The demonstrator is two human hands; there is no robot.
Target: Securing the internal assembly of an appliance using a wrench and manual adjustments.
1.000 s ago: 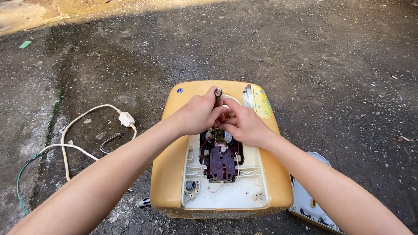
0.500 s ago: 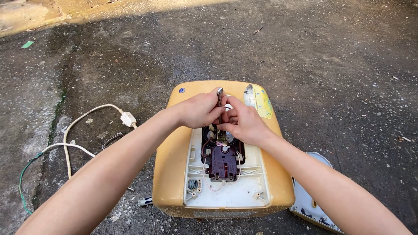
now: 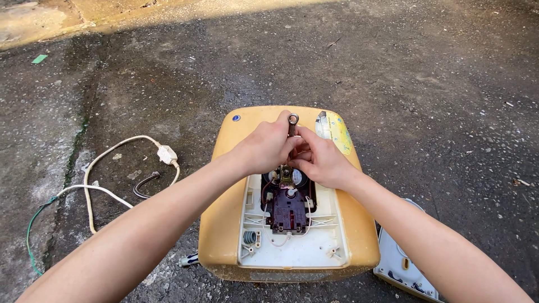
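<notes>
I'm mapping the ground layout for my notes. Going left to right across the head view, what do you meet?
Green wire → white cable with its white inline box → yellow appliance casing → detached white cover panel.

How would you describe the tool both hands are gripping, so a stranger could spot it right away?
Start at the yellow appliance housing lying on the concrete. Over its opened white compartment, the left hand and right hand meet around a thin metal wrench. It alone stands upright, its ring end poking above the fingers.
</notes>
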